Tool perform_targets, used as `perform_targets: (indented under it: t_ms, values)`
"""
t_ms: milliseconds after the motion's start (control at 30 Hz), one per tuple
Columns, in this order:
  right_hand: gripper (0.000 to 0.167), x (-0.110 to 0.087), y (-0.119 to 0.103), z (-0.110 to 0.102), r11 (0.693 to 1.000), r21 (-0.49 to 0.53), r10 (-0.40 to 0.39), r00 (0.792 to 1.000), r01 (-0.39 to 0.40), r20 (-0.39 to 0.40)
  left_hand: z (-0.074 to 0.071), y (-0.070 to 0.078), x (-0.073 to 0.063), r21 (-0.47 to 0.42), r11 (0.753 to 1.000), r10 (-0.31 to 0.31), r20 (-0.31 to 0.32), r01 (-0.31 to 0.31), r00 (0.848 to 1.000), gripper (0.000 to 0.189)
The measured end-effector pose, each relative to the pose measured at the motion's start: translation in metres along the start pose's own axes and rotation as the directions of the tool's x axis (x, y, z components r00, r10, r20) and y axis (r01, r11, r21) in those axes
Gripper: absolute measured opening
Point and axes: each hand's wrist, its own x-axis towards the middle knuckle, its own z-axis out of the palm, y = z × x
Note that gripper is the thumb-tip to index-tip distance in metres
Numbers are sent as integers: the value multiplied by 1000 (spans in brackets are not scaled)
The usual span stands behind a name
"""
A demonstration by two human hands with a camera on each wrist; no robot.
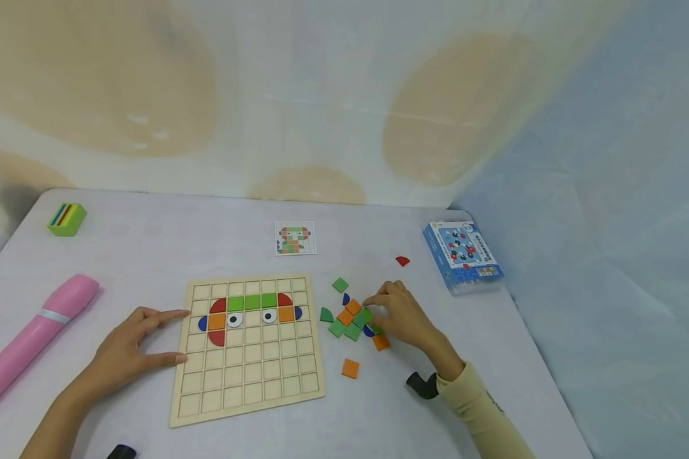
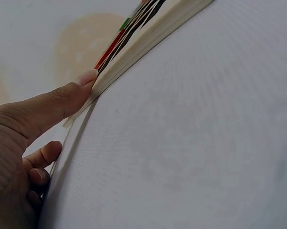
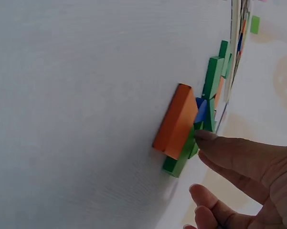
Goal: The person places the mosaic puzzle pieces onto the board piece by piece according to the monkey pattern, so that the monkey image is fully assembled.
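A square wooden grid board [image 1: 252, 370] lies on the table, with red, green, orange and blue pieces and two eye pieces [image 1: 235, 320] set in its upper cells. My left hand [image 1: 127, 347] touches the board's left edge with thumb and forefinger spread apart; the left wrist view shows the thumb [image 2: 62, 100] against the rim. Right of the board, my right hand [image 1: 402, 312] reaches into a loose pile of pieces. Its thumb and forefinger pinch a green piece [image 1: 367, 315]. Beside them lie an orange square [image 3: 176, 121] and a blue piece [image 3: 201, 110].
A pattern card [image 1: 295, 238] lies beyond the board. Off the pile are a red quarter-round piece [image 1: 402, 261] and an orange square [image 1: 350, 368]. A blue box [image 1: 464, 255] stands back right, a green striped block [image 1: 67, 219] back left, and a pink tube-shaped object [image 1: 40, 341] at left.
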Motion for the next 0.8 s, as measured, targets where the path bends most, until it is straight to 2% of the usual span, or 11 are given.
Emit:
perform_targets:
  t_ms: [400, 667, 800]
  values:
    - [21, -1, 4, 7, 996, -89, -32, 999, 28, -41, -1, 1, 0, 8, 1000, -1, 7, 1, 1000, 79]
    - [25, -3, 8, 0, 983, -143, -129, 985, 112, -115, 0, 0, 0, 8, 1000, -15, 16, 15, 1000, 80]
    - [25, -1, 0, -6, 979, -150, -155, 979, 135, -131, -1, 2, 1, 13, 1000, -18, 20, 18, 1000, 81]
